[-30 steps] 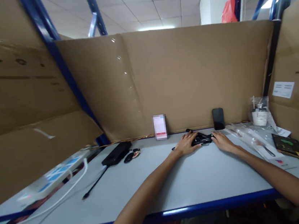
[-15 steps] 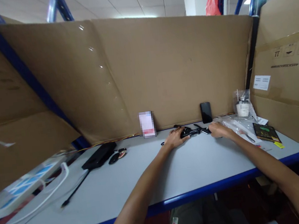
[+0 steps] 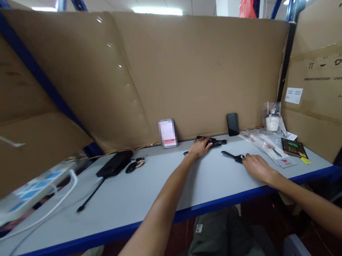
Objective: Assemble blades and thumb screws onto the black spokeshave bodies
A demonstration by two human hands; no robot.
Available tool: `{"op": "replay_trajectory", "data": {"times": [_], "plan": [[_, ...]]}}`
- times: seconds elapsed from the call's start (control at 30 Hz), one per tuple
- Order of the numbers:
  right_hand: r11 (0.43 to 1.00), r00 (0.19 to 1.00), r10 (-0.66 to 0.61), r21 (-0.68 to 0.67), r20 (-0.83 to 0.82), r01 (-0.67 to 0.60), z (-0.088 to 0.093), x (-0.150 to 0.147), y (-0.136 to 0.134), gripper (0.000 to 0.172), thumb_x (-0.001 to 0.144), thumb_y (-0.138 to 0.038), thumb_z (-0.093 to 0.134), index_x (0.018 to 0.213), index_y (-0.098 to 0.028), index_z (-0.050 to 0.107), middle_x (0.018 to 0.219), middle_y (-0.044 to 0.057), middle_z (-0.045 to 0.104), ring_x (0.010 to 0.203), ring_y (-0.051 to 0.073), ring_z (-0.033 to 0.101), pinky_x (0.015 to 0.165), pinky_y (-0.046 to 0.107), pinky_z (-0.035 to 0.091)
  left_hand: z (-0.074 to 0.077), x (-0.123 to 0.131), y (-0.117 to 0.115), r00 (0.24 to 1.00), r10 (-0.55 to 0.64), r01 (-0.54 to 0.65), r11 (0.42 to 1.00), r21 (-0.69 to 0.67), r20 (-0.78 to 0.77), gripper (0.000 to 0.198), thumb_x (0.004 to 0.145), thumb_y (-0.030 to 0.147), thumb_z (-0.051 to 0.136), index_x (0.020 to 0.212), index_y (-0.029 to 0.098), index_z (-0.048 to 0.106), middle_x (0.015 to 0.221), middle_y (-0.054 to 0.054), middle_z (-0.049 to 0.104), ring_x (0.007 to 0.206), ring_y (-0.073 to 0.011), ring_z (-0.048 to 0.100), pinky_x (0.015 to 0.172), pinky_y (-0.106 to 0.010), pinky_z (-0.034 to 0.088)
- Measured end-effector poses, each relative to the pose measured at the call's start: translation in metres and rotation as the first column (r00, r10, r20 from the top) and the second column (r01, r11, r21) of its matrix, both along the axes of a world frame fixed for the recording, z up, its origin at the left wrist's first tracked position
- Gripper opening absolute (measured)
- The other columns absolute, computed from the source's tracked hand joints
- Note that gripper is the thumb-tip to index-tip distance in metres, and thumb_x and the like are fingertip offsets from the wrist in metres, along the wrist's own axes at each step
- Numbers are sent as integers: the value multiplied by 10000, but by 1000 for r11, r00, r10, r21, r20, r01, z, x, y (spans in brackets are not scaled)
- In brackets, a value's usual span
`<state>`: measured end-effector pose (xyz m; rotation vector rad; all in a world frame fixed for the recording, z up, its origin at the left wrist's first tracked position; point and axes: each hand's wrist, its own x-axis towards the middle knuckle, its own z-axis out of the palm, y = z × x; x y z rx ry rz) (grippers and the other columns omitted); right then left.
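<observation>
My left hand (image 3: 200,147) reaches far across the grey bench top (image 3: 154,192) and rests, fingers curled, on a black bundle of parts (image 3: 216,142) near the cardboard back wall. My right hand (image 3: 257,166) lies nearer the front edge with its fingers closed on the end of a thin black tool (image 3: 232,155) that points toward the back left. The two hands are well apart.
A black phone (image 3: 233,123) and a small card (image 3: 168,133) lean on the cardboard wall. Plastic bags (image 3: 263,143), a white bottle (image 3: 272,121) and a dark booklet (image 3: 292,147) lie at right. A black adapter (image 3: 114,164) with cable and a power strip (image 3: 29,194) sit at left.
My right hand has pulled the thin black tool away from the bundle and toward the front edge. My left hand stays on the bundle. The camera has shifted slightly.
</observation>
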<state>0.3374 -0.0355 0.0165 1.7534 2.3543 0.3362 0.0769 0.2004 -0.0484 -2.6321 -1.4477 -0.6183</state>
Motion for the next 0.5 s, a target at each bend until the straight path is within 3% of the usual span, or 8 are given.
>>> {"op": "replay_trajectory", "data": {"times": [0.17,0.3,0.4,0.5], "plan": [[991,991,108,93,-82,-101,-13,-30,8,315,1044,-344,697,1296,-157,668,1280,105,698,1079,244,718,917,444,629,15,23,-12,1000,-16,16,999,45,1,377,1046,374,697,1365,183,633,1382,-118,645,1172,-286,682,981,-505,605],[955,943,271,174,-192,-239,-17,-46,23,288,1041,-294,699,1295,-161,673,1257,92,717,1059,235,732,911,439,637,38,44,-31,996,-73,65,988,139,54,396,1043,374,700,1385,189,624,1422,-123,625,1215,-301,664,1015,-530,587],[900,863,410,283,-296,-331,-16,-37,20,333,1012,-123,632,1335,-192,672,1277,77,736,1094,211,748,968,375,629,52,48,-61,984,-123,87,964,253,127,387,1048,370,693,1385,194,624,1423,-123,624,1208,-296,666,1010,-522,591],[837,761,504,447,-407,-315,-17,-2,-1,349,1034,-131,459,1243,-225,722,1244,94,750,1097,214,764,968,344,636,48,32,-109,973,-175,116,935,337,152,376,1052,369,688,1380,197,627,1424,-123,623,1207,-293,666,1008,-516,593]]}}
